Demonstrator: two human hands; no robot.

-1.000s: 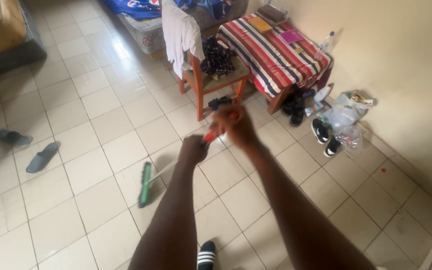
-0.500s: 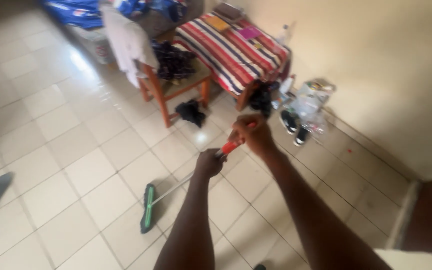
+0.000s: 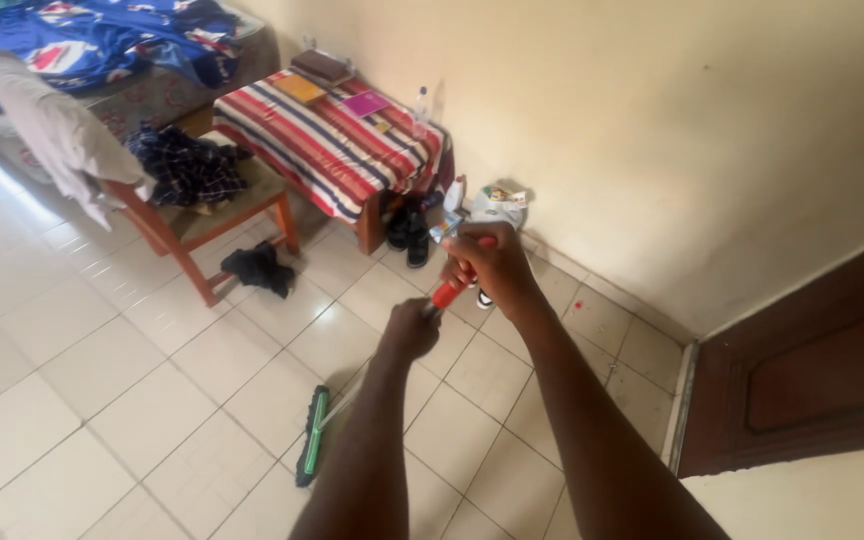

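Both of my hands grip a long broom. My right hand [image 3: 484,268] is closed around the red top of the handle [image 3: 447,293]. Just below it, my left hand [image 3: 410,330] is closed around the metal shaft. The green and black broom head [image 3: 313,436] rests on the pale tiled floor [image 3: 132,400], down and to the left of my hands.
A wooden chair [image 3: 192,225] draped with clothes stands at left, with a dark cloth [image 3: 260,268] on the floor under it. A table with a striped cloth [image 3: 337,150] stands by the wall, shoes and bags [image 3: 492,208] beside it. A brown door [image 3: 812,370] is at right.
My view has swung to the right, bringing the wall corner and door into sight. The broom head has stayed on the tiles and both hands keep their grip.
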